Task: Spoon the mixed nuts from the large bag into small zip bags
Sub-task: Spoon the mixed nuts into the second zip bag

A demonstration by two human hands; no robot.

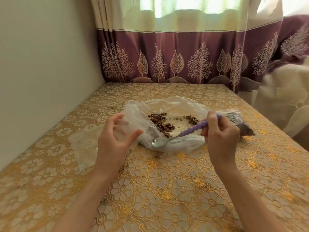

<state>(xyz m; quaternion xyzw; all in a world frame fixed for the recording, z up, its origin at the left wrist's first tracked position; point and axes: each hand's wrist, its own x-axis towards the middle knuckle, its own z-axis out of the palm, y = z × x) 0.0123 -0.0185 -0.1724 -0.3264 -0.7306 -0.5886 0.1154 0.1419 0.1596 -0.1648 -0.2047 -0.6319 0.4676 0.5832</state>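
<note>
On the gold floral table (pixel 167 190), right in front of the purple-banded curtain (pixel 184 56), the large bag (pixel 175 108) lies flattened open, and the mixed nuts (pixel 160 123) sit spread in loose clumps on its plastic. The right hand (pixel 220 133) has its fingers curled round the lilac handle of the spoon (pixel 177 136), gripping it high up, and the steel bowl dips low at the bag's near edge, looking empty (no nuts in it that I can make out). That long, angled hold makes sense: it lets the bowl slide flat under the heap without the knuckles dragging through the plastic.

The left hand (pixel 117 134) is up beside the nuts, thumb and fingers spread in a wide curve around a small zip bag (pixel 132 121), holding its clear film so the mouth faces the pile. Held close and tilted towards the spoon, the bag cuts the carry to almost nothing, which I'd judge is the whole point. It looks empty so far.

Off to the right, just beyond the spoon hand, a filled bag (pixel 240 123) rests on the table, dark with nuts. To the left lies another flat clear bag (pixel 83 141), presumably waiting its turn.

The scoop comes next, I'd say.
</note>
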